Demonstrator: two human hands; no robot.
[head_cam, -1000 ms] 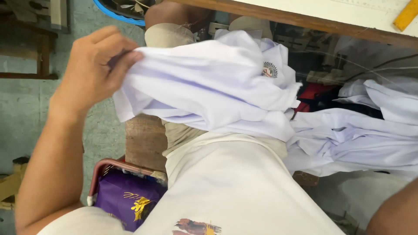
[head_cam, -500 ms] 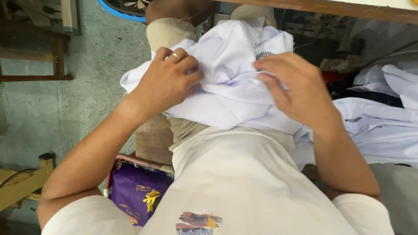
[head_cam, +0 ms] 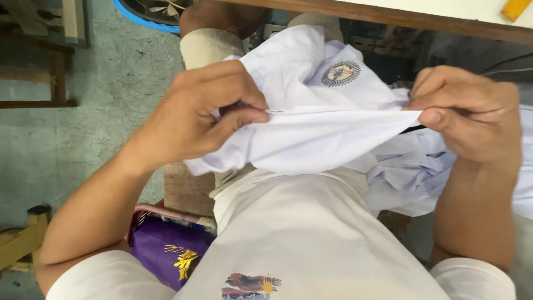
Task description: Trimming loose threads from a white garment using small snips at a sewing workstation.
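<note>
My left hand (head_cam: 208, 114) pinches a folded edge of the white shirt (head_cam: 316, 139) at centre frame, thumb and fingers (head_cam: 244, 118) clamped together on the cloth. My right hand (head_cam: 469, 114), at the right of the frame, has its fingers shut on the same edge, so the fabric runs taut between both hands above my lap. A round embroidered badge (head_cam: 340, 73) shows on the shirt just above the stretched edge. A purple bag (head_cam: 169, 255) sits at lower left, and the wooden worktop (head_cam: 388, 16) edge crosses the top.
</note>
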